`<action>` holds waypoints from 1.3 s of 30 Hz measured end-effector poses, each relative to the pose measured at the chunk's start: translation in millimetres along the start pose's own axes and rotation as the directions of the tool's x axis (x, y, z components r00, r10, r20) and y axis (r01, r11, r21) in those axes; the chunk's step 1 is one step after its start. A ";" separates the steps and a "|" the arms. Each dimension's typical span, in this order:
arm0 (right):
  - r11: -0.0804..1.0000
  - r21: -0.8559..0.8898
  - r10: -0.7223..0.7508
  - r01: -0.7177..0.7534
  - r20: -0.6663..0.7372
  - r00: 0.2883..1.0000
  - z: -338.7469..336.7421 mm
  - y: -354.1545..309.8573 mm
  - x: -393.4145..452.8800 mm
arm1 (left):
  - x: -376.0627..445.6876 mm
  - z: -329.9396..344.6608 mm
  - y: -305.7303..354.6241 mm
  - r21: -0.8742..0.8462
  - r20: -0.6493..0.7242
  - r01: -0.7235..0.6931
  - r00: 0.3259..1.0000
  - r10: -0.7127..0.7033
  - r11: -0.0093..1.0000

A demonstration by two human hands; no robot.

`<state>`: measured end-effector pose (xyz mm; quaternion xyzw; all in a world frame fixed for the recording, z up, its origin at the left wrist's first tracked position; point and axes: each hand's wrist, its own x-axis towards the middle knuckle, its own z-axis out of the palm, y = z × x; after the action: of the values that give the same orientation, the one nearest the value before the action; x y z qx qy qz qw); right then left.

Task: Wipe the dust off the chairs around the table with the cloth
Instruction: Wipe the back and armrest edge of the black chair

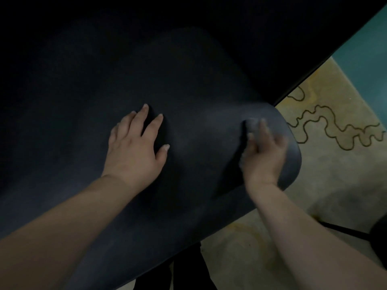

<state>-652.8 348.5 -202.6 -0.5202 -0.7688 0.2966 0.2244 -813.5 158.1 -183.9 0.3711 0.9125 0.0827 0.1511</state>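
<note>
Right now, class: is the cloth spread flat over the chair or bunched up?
Bunched: the cloth shows only as a small pale wad under the blurred right hand on the chair.

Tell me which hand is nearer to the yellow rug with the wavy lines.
Right. The right hand wipes with the cloth at the dark chair's rounded edge, just beside the rug. The left hand lies flat farther in on the chair.

The scene is dim. A pale yellowish rug [314, 185] with 1 dark wavy line pattern [335, 126] covers the floor at right, bordered by a teal strip [364, 49] at upper right. A thin black bar [343, 229] crosses the rug low on the right.
</note>
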 end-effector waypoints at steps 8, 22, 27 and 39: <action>0.999 -0.047 -0.016 0.018 0.025 1.000 8.5 -2.6 40.7 | 29.3 -6.9 2.4 -0.010 -0.025 -0.006 1.000 0.006 1.000; 0.901 -0.120 -0.360 0.416 0.327 0.874 47.9 -73.8 65.5 | 29.4 -17.3 -37.8 -0.017 -0.055 0.101 0.993 -0.101 0.995; 0.826 -0.220 -0.407 0.519 0.402 0.820 48.4 -88.3 50.2 | 23.4 -18.7 -43.2 -0.056 -0.066 0.129 0.989 -0.133 0.990; 0.891 -0.121 -0.372 0.437 0.356 0.857 45.9 -92.8 11.8 | 16.9 -22.7 -51.6 -0.085 -0.062 0.154 0.985 -0.159 0.984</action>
<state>-748.9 323.1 -171.4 -0.3100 -0.9129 0.2458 0.1003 -866.3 132.4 -179.7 0.2887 0.9395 0.1197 0.1403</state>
